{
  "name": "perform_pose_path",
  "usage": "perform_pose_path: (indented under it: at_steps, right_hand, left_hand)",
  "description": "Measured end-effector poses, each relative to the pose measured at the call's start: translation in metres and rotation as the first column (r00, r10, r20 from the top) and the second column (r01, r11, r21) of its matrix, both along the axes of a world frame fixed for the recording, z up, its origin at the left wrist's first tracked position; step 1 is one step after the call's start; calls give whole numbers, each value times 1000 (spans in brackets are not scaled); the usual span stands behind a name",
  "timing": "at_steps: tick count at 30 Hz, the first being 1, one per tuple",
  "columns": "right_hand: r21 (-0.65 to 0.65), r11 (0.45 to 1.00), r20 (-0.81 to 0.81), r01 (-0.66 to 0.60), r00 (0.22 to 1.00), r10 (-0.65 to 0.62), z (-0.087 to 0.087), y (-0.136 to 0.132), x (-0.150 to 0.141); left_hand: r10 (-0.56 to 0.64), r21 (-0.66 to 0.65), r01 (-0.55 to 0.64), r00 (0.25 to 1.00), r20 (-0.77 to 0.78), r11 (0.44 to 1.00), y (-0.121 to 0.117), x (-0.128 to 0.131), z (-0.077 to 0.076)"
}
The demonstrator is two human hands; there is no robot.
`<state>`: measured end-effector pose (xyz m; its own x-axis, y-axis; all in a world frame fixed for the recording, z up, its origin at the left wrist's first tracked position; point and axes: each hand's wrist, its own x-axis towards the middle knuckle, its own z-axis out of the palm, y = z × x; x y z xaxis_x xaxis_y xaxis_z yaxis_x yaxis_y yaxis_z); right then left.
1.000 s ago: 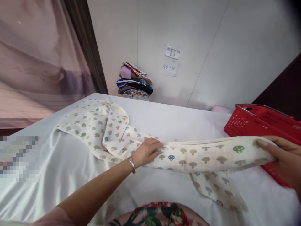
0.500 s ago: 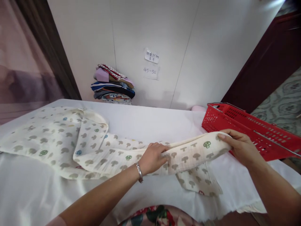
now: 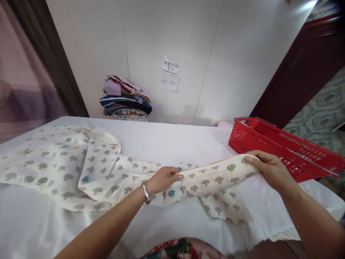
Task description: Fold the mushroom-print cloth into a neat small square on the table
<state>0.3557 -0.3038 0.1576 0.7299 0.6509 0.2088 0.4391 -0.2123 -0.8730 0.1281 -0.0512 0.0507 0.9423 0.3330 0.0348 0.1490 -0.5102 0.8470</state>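
Note:
A cream cloth (image 3: 105,183) printed with grey, green and blue mushrooms stretches across the white-covered table, loosely folded at the left and gathered into a narrow band at the right. My right hand (image 3: 269,169) pinches the band's right end and holds it raised off the table. Farther left along the band, my left hand (image 3: 165,178), with a silver bracelet at the wrist, grips its upper edge between thumb and fingers. A loose corner of the cloth hangs below the band onto the table.
A red plastic basket (image 3: 285,147) with metal handles stands at the table's right, just behind my right hand. Against the back wall is a stack of folded fabrics (image 3: 126,100). Handwritten paper labels (image 3: 169,83) are stuck on the wall. The white tablecloth (image 3: 175,140) covers the table.
My left hand has slid left along the cloth band, uncovering a blue mushroom. My right hand keeps its pinch on the right end. The view has shifted slightly.

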Motion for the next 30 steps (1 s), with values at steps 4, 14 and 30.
perform_pose_path:
  at_steps: [4, 14, 30]
  right_hand:
    - [9, 1000, -18, 8, 1000, -7, -3, -3, 8]
    - [146, 984, -108, 100, 990, -85, -6, -6, 32]
    - [123, 982, -192, 144, 974, -119, -10, 0, 39]
  left_hand:
    - [23, 33, -23, 1000, 9, 999, 3, -2, -2]
    - [-46, 145, 33, 995, 87, 989, 6, -36, 11]
    - [293, 310, -341, 937, 190, 888, 7, -74, 23]
